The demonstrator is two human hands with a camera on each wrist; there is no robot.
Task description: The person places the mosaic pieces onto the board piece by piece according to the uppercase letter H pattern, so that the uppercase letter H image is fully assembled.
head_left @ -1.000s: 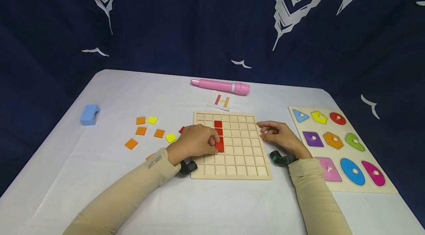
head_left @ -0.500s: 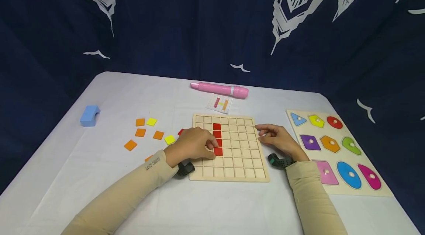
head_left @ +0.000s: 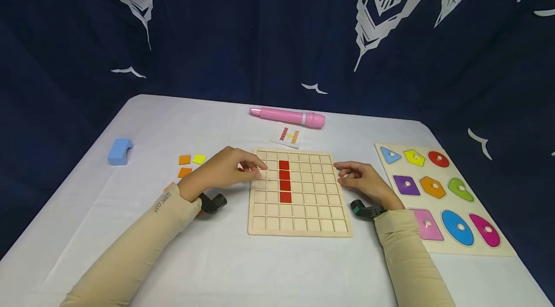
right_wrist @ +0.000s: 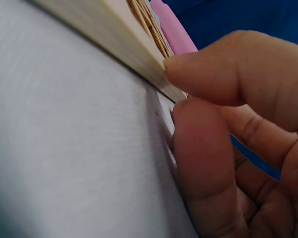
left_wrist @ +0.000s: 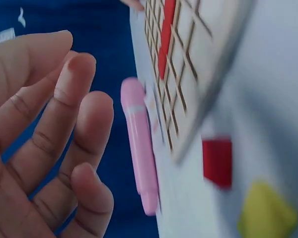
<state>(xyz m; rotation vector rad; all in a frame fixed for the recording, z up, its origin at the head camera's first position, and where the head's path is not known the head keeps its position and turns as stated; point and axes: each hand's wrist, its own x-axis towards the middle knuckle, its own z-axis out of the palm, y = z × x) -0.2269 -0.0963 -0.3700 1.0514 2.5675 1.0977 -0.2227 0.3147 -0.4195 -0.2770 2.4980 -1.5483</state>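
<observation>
A wooden grid board [head_left: 318, 225] lies mid-table in the head view, with red square tiles [head_left: 284, 175] in one column of its cells. My left hand [head_left: 223, 169] hovers over the board's left edge, fingers relaxed and apart. Nothing is between its fingertips in the left wrist view. Just off that edge lies a loose red tile [left_wrist: 217, 162], mostly hidden by the hand in the head view. At the board's right side, my right hand [head_left: 364, 181] rests its thumb and fingertips against the edge, fingers bent loosely; the right wrist view shows them right at the wood.
Orange tiles [head_left: 184, 172] and a yellow tile [head_left: 199, 158] lie left, partly behind the left arm. A blue block [head_left: 120, 152] sits farther left. Behind the board are a small pattern card [head_left: 287, 135] and a pink pen-like stick [head_left: 282, 115]. A shape puzzle board [head_left: 427, 167] stands right.
My left hand has moved away from the lowest red tile, leftward and back to the board's left edge. That tile stays in its cell. The right hand keeps its place at the edge.
</observation>
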